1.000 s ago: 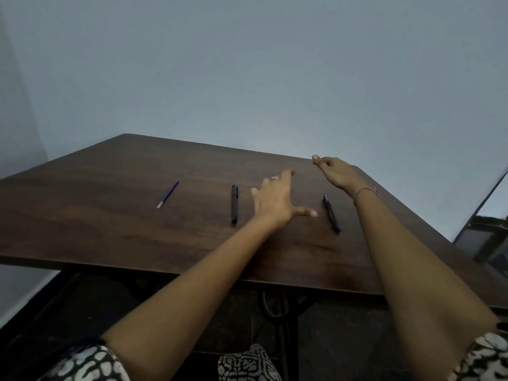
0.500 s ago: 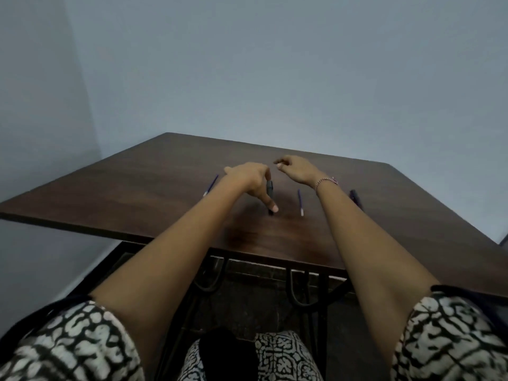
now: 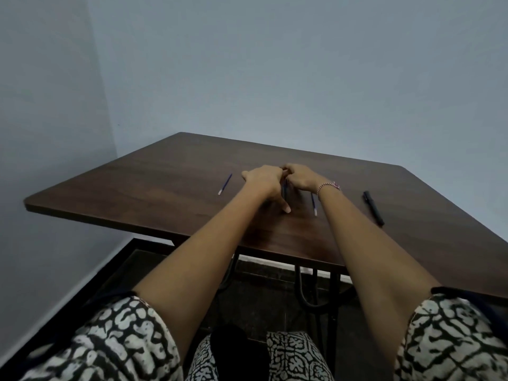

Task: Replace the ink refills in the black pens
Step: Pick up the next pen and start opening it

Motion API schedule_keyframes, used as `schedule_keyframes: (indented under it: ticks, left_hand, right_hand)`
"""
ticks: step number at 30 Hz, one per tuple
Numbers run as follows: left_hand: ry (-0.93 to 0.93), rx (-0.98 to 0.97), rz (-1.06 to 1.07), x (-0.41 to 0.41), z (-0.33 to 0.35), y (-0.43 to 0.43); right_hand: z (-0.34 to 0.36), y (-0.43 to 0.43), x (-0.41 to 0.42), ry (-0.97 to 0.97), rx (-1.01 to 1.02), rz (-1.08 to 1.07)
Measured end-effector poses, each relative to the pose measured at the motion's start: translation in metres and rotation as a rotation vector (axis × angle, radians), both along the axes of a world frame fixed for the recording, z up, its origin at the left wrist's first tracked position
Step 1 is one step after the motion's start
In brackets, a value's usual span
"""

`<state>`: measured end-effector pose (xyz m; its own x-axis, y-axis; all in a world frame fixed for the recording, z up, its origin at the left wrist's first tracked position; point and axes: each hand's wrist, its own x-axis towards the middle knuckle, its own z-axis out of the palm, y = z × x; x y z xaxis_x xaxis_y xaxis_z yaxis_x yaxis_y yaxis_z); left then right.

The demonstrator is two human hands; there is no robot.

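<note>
Hands are bunched together mid table (image 3: 165,177): left hand (image 3: 264,182) and right hand (image 3: 301,179) both curled round one black pen (image 3: 284,189). Blue refill (image 3: 225,184) sits at 9 o'clock, second refill (image 3: 314,204) at 5, spare pen (image 3: 373,208) at 4.

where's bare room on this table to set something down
Crowded: centre, where left hand and right hand meet on a pen, right refill alongside. Bare: the table's left end beyond the left refill, and the far strip behind the hands.
</note>
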<state>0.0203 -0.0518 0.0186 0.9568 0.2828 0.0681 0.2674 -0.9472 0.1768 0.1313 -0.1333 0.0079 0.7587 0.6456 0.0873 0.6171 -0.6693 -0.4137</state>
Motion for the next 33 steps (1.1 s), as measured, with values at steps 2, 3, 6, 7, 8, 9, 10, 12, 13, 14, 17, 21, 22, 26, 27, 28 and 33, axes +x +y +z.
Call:
schedule_keyframes:
  ticks: [2, 3, 6, 7, 8, 9, 10, 12, 13, 14, 17, 21, 22, 26, 27, 28, 33]
  left_hand:
    - [-0.027, 0.010, 0.007, 0.002, -0.003, 0.000]
    - [-0.047, 0.014, 0.012, 0.003, -0.004, 0.000]
    - [-0.131, 0.041, 0.030, 0.009, -0.006, 0.001]
    - [-0.161, 0.051, 0.033, 0.013, -0.006, 0.000]
    - [-0.190, 0.059, 0.034, 0.017, -0.006, 0.000]
    - [-0.217, 0.065, 0.035, 0.021, -0.006, -0.001]
    - [-0.241, 0.068, 0.035, 0.026, -0.006, -0.002]
    - [-0.272, 0.054, 0.012, 0.035, -0.004, -0.003]
    - [-0.273, 0.029, -0.024, 0.040, -0.003, -0.002]
    - [-0.255, -0.023, -0.081, 0.045, 0.000, 0.000]
    - [-0.138, -0.326, -0.257, 0.058, 0.011, 0.013]
    - [-0.241, -0.587, -0.240, 0.080, 0.020, 0.021]
    - [-0.270, -0.705, -0.226, 0.085, 0.022, 0.020]
    - [-0.296, -1.155, -0.277, 0.102, 0.016, 0.007]
    - [-0.306, -1.201, -0.294, 0.105, 0.011, 0.004]
    - [-0.321, -1.237, -0.308, 0.109, 0.007, 0.002]
    - [-0.379, -1.341, -0.320, 0.117, 0.002, 0.010]
  right_hand:
    - [0.000, -0.001, 0.002, -0.016, 0.040, -0.010]
    - [0.000, -0.002, 0.004, -0.023, 0.078, -0.012]
    - [0.003, -0.006, 0.010, -0.005, 0.271, 0.006]
    - [0.006, -0.008, 0.012, 0.007, 0.356, 0.012]
    - [0.009, -0.009, 0.013, 0.007, 0.439, 0.017]
    - [0.013, -0.010, 0.013, -0.012, 0.510, 0.018]
    - [0.017, -0.012, 0.014, -0.044, 0.566, 0.018]
    - [0.022, -0.016, 0.015, -0.098, 0.655, 0.010]
    - [0.024, -0.018, 0.015, -0.112, 0.697, -0.003]
    - [0.024, -0.020, 0.015, -0.119, 0.741, -0.021]
    - [0.021, -0.026, 0.018, -0.112, 0.913, -0.082]
    - [0.019, -0.035, 0.026, 0.009, 1.102, -0.075]
    - [0.019, -0.037, 0.028, 0.034, 1.129, -0.064]
    - [0.014, -0.037, 0.035, 0.078, 1.176, -0.017]
    - [0.012, -0.036, 0.037, 0.082, 1.153, 0.000]
    - [0.010, -0.036, 0.038, 0.083, 1.118, 0.018]
    - [0.007, -0.037, 0.040, 0.100, 1.051, 0.062]
